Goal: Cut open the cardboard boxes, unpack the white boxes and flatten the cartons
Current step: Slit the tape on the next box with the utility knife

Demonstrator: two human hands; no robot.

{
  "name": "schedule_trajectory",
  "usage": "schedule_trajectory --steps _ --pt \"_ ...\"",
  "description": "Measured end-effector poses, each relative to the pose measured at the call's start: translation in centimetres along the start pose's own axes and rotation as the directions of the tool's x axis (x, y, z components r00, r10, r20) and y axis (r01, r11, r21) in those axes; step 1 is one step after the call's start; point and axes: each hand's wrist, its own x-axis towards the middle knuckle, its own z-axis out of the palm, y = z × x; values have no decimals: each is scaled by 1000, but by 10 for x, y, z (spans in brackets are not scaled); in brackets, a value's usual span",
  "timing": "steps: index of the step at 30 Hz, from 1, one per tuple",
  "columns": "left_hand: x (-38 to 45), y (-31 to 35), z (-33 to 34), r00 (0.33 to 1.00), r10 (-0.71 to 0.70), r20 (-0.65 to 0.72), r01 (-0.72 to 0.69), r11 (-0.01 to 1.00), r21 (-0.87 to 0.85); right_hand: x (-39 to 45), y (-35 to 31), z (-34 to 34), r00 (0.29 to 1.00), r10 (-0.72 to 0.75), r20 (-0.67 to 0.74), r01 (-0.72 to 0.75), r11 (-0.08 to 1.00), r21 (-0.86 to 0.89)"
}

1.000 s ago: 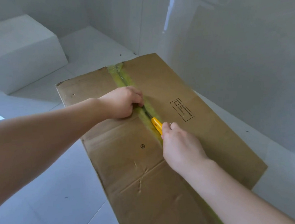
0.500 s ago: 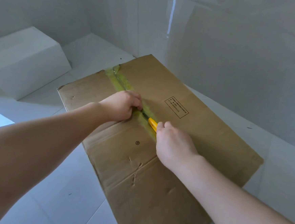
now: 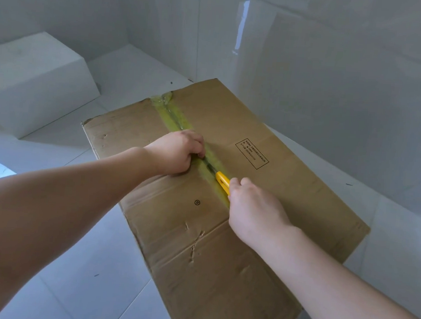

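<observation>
- Cardboard box (image 3: 264,201) fills centre frame on the tiled floor (image 3: 81,287), taped seam (image 3: 174,121) running up the middle.
- White box (image 3: 34,82) at upper left, well apart.
- Left hand (image 3: 177,151) curled, knuckles pressing on the seam.
- Right hand (image 3: 253,208) grips yellow knife (image 3: 222,181), blade in the seam.

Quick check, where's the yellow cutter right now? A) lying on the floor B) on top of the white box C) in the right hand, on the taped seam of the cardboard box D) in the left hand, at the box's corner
C: the right hand grips the yellow cutter on the taped seam of the cardboard box.
</observation>
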Motion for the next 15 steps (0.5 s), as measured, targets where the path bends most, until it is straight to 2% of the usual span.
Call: schedule_trajectory --steps 6,15 --pt "0 2 1 999 -25 49 25 1000 -1 2 -4 -4 1000 13 29 -13 1000 -5" --pt "1 5 9 999 15 -29 -16 1000 -25 -2 -3 -4 999 22 49 -19 998 -54"
